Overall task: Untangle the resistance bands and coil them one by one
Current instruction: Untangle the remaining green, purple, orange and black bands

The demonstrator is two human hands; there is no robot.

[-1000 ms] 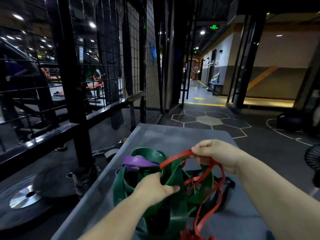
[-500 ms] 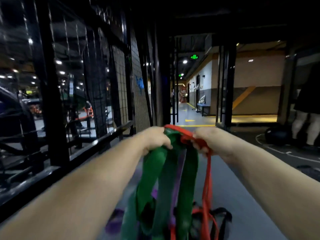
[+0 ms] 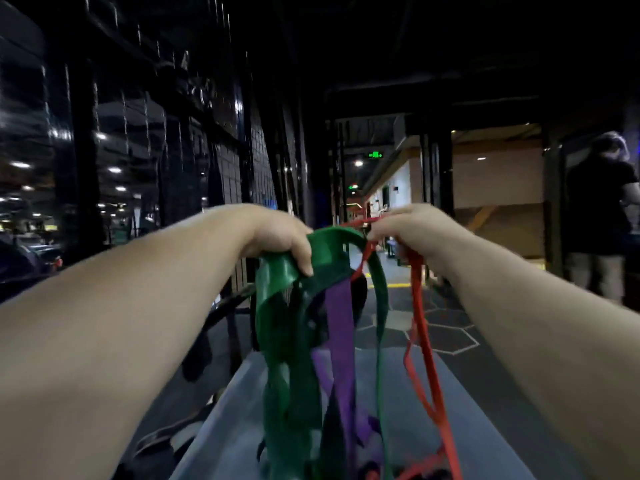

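A tangle of resistance bands hangs from both my hands above the grey bench [image 3: 481, 427]. My left hand [image 3: 280, 237] grips the wide green band [image 3: 277, 341] at its top fold. My right hand [image 3: 412, 230] pinches the thin red band [image 3: 424, 344], which drops in a long loop to the bench. A purple band [image 3: 341, 323] hangs between them, caught under the green one. A black band shows only in small dark patches behind the green. The lower ends of all bands lie bunched on the bench at the bottom edge of the view.
A black wire-mesh rack [image 3: 221, 161] stands close on the left. Dark floor with hexagon markings [image 3: 446, 327] lies beyond the bench. A person in dark clothes [image 3: 602, 220] stands at the far right. A lit corridor runs straight ahead.
Both hands have lifted the tangle from the bench to chest height and moved apart. The bands now hang stretched downward. The view has tilted upward.
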